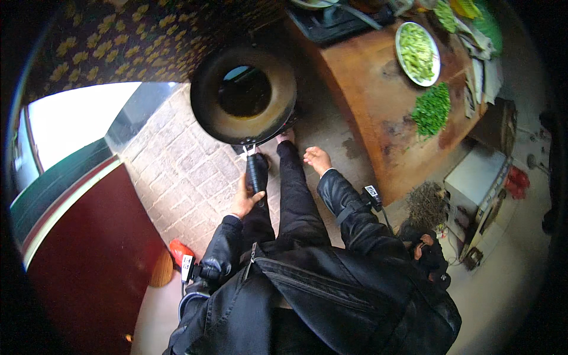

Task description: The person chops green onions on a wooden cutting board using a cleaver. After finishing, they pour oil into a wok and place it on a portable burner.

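A wok with a worn brown inside hangs in front of me, a pool of dark liquid at its bottom reflecting light. My left hand is wrapped around the wok's black ribbed handle, which points back towards me. My right hand is held in the air to the right of the handle, loosely curled and holding nothing. It is nearest to the edge of a wooden table on my right.
On the table are an oval white plate of chopped green vegetable, a heap of chopped green herbs and a black gas stove. A dark red door stands at left. A seated person is behind on the right, near dry twigs.
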The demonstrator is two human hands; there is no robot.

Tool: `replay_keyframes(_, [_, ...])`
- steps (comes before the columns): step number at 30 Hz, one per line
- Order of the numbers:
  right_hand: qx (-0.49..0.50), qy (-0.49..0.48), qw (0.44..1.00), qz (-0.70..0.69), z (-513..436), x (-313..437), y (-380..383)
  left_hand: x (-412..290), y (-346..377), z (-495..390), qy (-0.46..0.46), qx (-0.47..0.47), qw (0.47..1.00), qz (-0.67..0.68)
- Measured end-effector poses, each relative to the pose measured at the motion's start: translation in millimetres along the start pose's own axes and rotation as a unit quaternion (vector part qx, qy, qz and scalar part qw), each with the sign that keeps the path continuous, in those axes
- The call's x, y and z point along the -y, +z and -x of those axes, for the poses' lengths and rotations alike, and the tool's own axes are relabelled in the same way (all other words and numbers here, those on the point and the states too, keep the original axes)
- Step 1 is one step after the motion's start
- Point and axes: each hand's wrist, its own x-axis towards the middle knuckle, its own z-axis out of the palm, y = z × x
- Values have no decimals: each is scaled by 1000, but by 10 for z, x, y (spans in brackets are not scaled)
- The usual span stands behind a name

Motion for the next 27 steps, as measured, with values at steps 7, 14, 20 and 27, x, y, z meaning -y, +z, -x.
replay_keyframes(7, [24, -66, 997, -12, 730, -168, -269, 290, -623, -29, 45, -5, 999, 17])
replay_keyframes(14, [-40, -13, 996, -75, 1372, -549, -361, 379, -1048, 100, 26, -53, 991, 119])
replay_keyframes(20, [-25, 20, 994, -103, 1545, -535, -400, 364, -1053, 263, -45, -111, 973, 196])
replay_keyframes(27, [17, -45, 999, 20, 1489, -123, -544, 287, -856, 597, -59, -171, 976, 123])
